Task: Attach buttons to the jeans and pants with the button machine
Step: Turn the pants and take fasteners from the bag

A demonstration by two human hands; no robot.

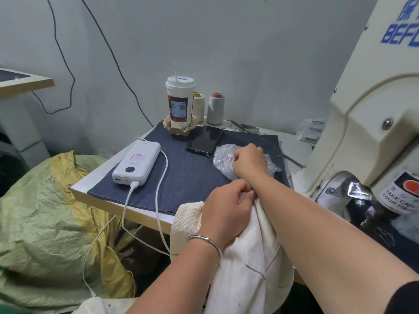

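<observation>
The left hand [226,211] grips the cream pants [247,257] at the near edge of the mat [181,175]. The right hand [249,162] reaches onto the mat, its curled fingers in the clear bag [223,157] of buttons. The machine [367,123] stands right of the mat.

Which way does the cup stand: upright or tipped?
Upright. The cup sits in a brown holder on the table, lid on top, straw pointing straight up.
</observation>
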